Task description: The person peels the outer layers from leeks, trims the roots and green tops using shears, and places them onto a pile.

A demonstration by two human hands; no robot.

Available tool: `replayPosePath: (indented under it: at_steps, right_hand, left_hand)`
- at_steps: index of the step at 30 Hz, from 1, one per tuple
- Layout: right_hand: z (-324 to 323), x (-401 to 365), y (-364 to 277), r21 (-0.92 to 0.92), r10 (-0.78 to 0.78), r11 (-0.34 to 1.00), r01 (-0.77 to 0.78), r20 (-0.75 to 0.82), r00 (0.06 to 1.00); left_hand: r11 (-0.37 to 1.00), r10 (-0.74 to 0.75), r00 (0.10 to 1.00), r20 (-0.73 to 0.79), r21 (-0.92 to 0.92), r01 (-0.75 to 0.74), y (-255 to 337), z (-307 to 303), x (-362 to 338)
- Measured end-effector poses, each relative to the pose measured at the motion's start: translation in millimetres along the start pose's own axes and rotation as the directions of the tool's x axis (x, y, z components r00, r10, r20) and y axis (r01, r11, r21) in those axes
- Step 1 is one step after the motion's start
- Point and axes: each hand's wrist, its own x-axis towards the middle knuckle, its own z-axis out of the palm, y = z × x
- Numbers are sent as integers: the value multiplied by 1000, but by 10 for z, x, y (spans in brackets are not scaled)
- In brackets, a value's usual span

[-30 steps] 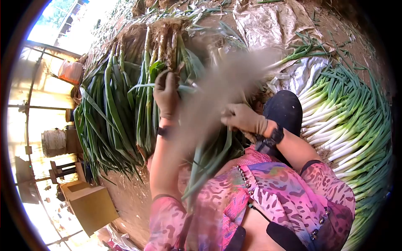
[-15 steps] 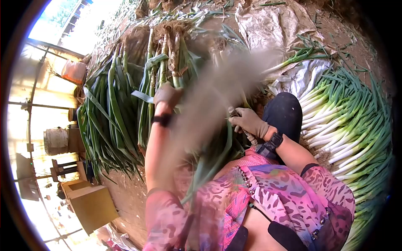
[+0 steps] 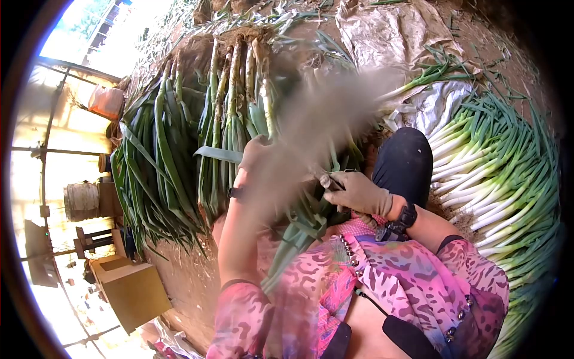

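My left hand (image 3: pixel 256 151), gloved, is at the leaves of an uncleaned bunch of long green onions (image 3: pixel 236 90) with brown skins and roots. A blurred patch hides its fingers. My right hand (image 3: pixel 362 194), also gloved, is closed in front of my body near my knee. A short brown, stick-like end shows by its fingers, but I cannot make out what it is. Loose green leaves (image 3: pixel 293 239) hang between my arms, over my lap.
Peeled green onions with white stems (image 3: pixel 472 173) lie in a long row at right. Another unpeeled pile (image 3: pixel 161 143) is at left. A crumpled sack (image 3: pixel 394 30) lies on the dirt floor. A cardboard box (image 3: pixel 131 287) stands at lower left.
My left hand has drawn back from the onion stems toward my body and slightly right. My right hand has shifted slightly down. The leaves over my lap have moved.
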Motion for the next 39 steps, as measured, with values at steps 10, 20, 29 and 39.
replayPosePath:
  at_steps: [10, 20, 29, 39]
  right_hand:
    - [20, -116, 129, -49, 48, 998, -46, 39, 998]
    - [-188, 1011, 73, -16, -93, 996, 92, -154, 984]
    - [-236, 809, -38, -46, -142, 989, 138, -104, 984]
    - [-733, 1918, 181, -326, -164, 944, 48, -335, 928]
  left_hand:
    - [894, 163, 968, 189, 387, -226, 564, -51, -374]
    - [915, -399, 916, 42, 81, 394, -1, 270, -99]
    - [973, -113, 994, -3, 202, 111, 578, 189, -240]
    - [833, -419, 908, 32, 411, 370, 356, 575, 7]
